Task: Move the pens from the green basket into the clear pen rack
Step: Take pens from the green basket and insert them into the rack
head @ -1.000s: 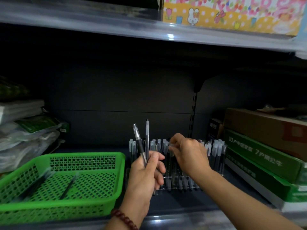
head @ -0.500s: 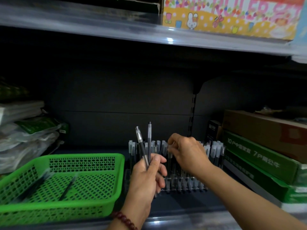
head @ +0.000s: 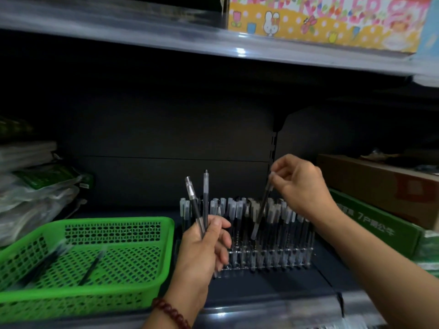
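Above the clear pen rack (head: 268, 260), right hand (head: 301, 184) pinches 1 pen (head: 261, 210); left hand (head: 204, 252) grips 2 pens (head: 199, 205).

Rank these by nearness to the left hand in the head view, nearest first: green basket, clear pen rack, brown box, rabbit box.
From the left hand:
1. Clear pen rack, just behind and right of it.
2. Green basket, to its left; close to the rack's rank.
3. Brown box, far right.
4. Rabbit box, on the shelf above.
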